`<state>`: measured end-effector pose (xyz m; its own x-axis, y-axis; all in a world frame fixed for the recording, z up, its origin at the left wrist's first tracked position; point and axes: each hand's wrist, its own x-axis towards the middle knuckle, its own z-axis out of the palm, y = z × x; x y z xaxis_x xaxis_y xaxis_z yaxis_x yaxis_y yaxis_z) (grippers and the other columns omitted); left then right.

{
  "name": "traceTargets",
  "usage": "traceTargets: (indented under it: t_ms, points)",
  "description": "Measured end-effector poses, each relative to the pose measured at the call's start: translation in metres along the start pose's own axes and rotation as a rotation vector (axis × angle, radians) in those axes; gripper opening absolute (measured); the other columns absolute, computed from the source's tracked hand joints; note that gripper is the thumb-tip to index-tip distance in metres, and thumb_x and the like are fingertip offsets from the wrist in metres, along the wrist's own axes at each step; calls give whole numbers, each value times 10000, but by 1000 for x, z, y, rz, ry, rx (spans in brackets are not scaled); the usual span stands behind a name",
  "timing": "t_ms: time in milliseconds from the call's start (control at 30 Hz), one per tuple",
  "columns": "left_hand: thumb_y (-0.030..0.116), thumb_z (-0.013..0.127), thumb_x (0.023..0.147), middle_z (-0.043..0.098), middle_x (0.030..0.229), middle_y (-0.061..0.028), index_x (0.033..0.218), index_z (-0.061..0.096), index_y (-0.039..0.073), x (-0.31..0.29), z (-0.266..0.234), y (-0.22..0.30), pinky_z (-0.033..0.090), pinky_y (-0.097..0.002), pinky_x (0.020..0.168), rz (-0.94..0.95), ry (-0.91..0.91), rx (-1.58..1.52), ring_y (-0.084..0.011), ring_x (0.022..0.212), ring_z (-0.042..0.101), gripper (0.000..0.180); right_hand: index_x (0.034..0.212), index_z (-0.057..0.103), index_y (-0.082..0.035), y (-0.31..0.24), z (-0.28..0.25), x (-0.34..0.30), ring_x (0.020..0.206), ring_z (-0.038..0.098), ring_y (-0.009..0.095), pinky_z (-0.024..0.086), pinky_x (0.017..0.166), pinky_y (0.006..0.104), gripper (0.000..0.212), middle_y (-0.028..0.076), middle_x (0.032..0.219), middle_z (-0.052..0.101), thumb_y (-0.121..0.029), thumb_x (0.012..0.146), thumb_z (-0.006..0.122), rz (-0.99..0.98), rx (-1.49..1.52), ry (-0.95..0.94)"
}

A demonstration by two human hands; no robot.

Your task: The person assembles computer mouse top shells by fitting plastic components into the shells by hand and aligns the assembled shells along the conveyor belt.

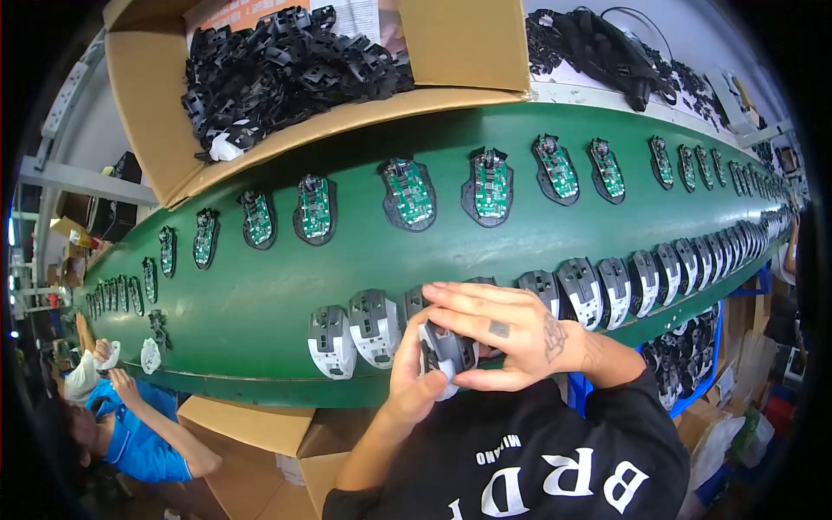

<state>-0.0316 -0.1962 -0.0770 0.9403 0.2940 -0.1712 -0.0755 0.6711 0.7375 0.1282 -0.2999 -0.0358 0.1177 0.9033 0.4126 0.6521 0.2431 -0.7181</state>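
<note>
Green conveyor belting is bordered at eleven o'clock by an open cardboard box, and between the right hand, fingers extended, and the gripping left hand, a grey-and-white computer mouse is clasped toward five o'clock.

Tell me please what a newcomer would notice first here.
Probably the long green work surface crossing the picture, with oblong green circuit boards along its far side. Then the grey-and-white mouse-shaped shell between the left hand and right hand at the near edge. At upper left, a brown cardboard box heaped with black plastic parts.
</note>
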Motion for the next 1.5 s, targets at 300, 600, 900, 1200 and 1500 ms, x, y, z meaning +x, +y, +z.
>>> traceTargets:
  t_ms: [300, 600, 900, 1200, 1500]
  points:
    - [461, 748, 739, 634, 965, -119, 1133, 537, -138, 5, -6, 14, 491, -280, 773, 196, -46, 479, -172, 858, 615, 748, 1464, 142, -28, 1, 19, -20, 1364, 249, 402, 306, 1072, 444, 983, 240, 1514, 108, -265, 744, 767, 254, 461, 57]
    - [108, 753, 713, 647, 812, -63, 967, 596, -61, 14, 7, 3, 488, -244, 682, 274, 145, 629, -103, 736, 599, 343, 1325, 410, -23, 17, 27, -30, 1132, 576, 272, 451, 972, 375, 704, 165, 1214, 588, -103, 726, 770, 368, 596, 94]
    - [84, 743, 725, 643, 724, -45, 922, 596, -60, 12, 9, 8, 474, -215, 582, 289, 112, 752, -65, 640, 586, 285, 1075, 494, -9, 9, 25, -32, 991, 653, 267, 523, 850, 359, 447, 169, 1153, 622, -141, 746, 767, 387, 479, 105]
    - [131, 692, 737, 617, 922, -176, 982, 585, -77, 20, 1, 13, 485, -311, 724, 478, 59, 984, -238, 833, 606, 338, 1192, 495, -26, 13, 33, -25, 1143, 555, 317, 489, 909, 370, 591, 188, 1277, 519, -93, 677, 778, 234, 352, 269]
    - [339, 645, 775, 532, 704, -104, 895, 620, -39, 11, -8, 13, 400, -303, 592, 700, 183, 1094, -224, 640, 495, 398, 1239, 498, -12, 7, 36, -25, 1134, 560, 327, 492, 909, 377, 540, 180, 1262, 539, -112, 758, 723, 94, 412, 190]
